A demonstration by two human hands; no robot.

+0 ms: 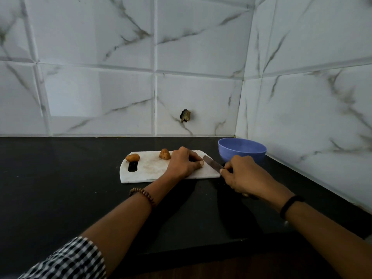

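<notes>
A white cutting board (149,174) lies on the black counter. Two small brown potatoes sit on it, one (132,157) at the far left by the handle slot, one (164,154) near the back edge. My left hand (184,163) rests on the right part of the board with fingers curled over something I cannot see. My right hand (244,176) grips the handle of a knife (213,163), whose blade points left toward my left thumb, just above the board's right end.
A blue bowl (241,151) stands at the back right, close to the corner of the marble-tiled walls (201,87). The black counter (60,178) stretches left and toward me; its front edge runs below my forearms. A small hole (185,115) marks the back wall.
</notes>
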